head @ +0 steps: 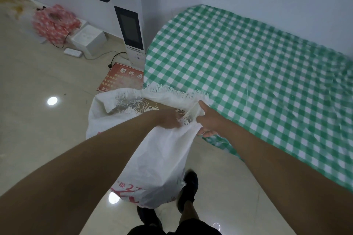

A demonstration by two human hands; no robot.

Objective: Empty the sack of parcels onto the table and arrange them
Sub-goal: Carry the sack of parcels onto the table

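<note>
My 2 hands grip the frayed rim of the white sack [152, 154]: left hand [168, 120] and right hand [208, 120] close together. Sack stands on floor, table [248, 66] at 2 o'clock; cardboard parcel [152, 105] inside.

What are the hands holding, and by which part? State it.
Both hands grip the white woven plastic sack at the frayed rim of its open mouth: the left hand on the near edge, the right hand beside it, toward the green checked table.
</note>
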